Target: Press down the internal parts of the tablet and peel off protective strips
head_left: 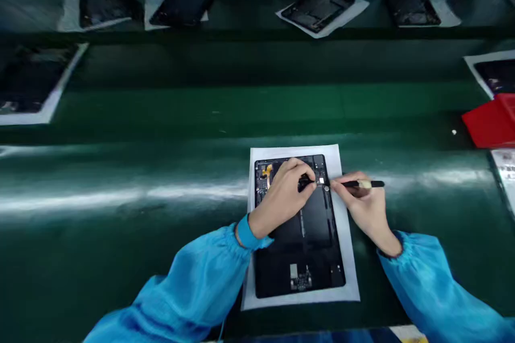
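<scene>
An opened tablet (298, 236) lies with its inside facing up on a white sheet (348, 273) in front of me. My left hand (287, 187) is over its upper part, thumb and forefinger closed near the upper right area; a dark patch shows between them, but I cannot make out what they hold. My right hand (364, 203), at the tablet's right edge, pinches a slim black pen-like tool (365, 184) with a pale band. The tool's front end is hidden by the fingers. An orange flex cable (267, 171) shows at the tablet's upper left.
The green work surface (161, 257) runs wide. Other opened tablets on white sheets lie on a raised shelf at the back, such as one tablet (318, 8), and at the far left (34, 80). A red bin (491, 123) stands at the right.
</scene>
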`<state>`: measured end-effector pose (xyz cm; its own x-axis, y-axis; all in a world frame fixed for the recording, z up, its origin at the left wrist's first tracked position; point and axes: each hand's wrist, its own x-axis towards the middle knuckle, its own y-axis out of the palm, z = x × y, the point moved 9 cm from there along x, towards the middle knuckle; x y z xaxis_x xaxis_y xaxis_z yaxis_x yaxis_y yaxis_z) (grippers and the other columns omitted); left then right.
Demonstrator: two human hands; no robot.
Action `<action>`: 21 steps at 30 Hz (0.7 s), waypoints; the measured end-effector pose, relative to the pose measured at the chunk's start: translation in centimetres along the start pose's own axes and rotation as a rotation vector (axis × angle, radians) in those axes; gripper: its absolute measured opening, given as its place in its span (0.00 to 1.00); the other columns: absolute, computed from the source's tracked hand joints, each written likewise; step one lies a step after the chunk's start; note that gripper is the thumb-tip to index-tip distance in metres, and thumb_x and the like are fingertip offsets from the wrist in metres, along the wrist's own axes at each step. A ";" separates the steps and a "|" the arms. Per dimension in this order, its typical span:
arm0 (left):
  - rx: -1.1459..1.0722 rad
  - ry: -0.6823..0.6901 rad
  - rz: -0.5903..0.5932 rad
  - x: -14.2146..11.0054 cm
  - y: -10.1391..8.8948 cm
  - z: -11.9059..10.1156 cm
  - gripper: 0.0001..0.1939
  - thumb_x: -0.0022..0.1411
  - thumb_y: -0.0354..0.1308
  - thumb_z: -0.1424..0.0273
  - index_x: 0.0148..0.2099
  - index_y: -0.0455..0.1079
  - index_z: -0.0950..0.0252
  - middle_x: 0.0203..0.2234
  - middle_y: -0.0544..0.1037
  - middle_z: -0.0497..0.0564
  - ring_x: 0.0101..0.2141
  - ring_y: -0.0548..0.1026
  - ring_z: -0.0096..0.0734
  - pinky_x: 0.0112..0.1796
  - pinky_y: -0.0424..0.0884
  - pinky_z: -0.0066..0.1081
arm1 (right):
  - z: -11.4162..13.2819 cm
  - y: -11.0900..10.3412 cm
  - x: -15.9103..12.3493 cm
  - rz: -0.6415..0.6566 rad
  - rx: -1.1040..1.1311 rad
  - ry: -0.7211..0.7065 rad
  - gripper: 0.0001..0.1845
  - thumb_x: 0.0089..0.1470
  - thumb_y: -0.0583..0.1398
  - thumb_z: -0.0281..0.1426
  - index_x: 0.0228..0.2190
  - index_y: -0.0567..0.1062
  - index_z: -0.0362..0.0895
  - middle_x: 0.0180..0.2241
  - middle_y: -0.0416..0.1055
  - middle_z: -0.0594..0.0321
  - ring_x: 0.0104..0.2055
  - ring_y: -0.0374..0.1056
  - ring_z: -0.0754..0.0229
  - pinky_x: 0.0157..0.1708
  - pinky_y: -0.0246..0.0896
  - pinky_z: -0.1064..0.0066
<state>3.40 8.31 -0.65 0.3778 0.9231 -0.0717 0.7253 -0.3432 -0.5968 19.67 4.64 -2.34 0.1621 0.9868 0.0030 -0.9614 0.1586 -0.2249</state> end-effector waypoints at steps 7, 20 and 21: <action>0.040 -0.023 0.043 0.6 0.7 0.1 0.06 0.56 0.59 0.77 0.36 0.70 0.63 0.38 0.71 0.49 0.42 0.69 0.34 0.47 0.66 0.37 | -0.1 0.4 0.3 0.010 -0.023 0.001 0.10 0.53 0.64 0.36 0.28 0.75 0.42 0.29 0.72 0.61 0.30 0.71 0.59 0.29 0.69 0.71; 0.351 0.180 -0.199 -4.6 -2.1 1.0 0.16 0.66 0.54 0.66 0.55 0.66 0.61 0.54 0.68 0.56 0.56 0.65 0.42 0.55 0.60 0.46 | -1.2 -1.2 0.9 -0.044 0.292 0.049 0.16 0.47 0.69 0.40 0.30 0.73 0.43 0.26 0.72 0.65 0.28 0.73 0.60 0.33 0.70 0.69; 0.410 0.197 -0.191 -4.8 -1.8 1.1 0.19 0.65 0.55 0.65 0.57 0.65 0.61 0.56 0.67 0.56 0.58 0.63 0.45 0.56 0.60 0.47 | -1.2 -1.1 0.9 -0.045 0.288 0.049 0.17 0.46 0.70 0.41 0.30 0.72 0.43 0.27 0.72 0.64 0.28 0.73 0.60 0.33 0.70 0.69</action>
<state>-0.32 4.69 -0.12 0.3905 0.8990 0.1980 0.5204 -0.0382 -0.8531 21.18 5.32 -3.26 0.2099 0.9768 -0.0421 -0.9754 0.2122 0.0606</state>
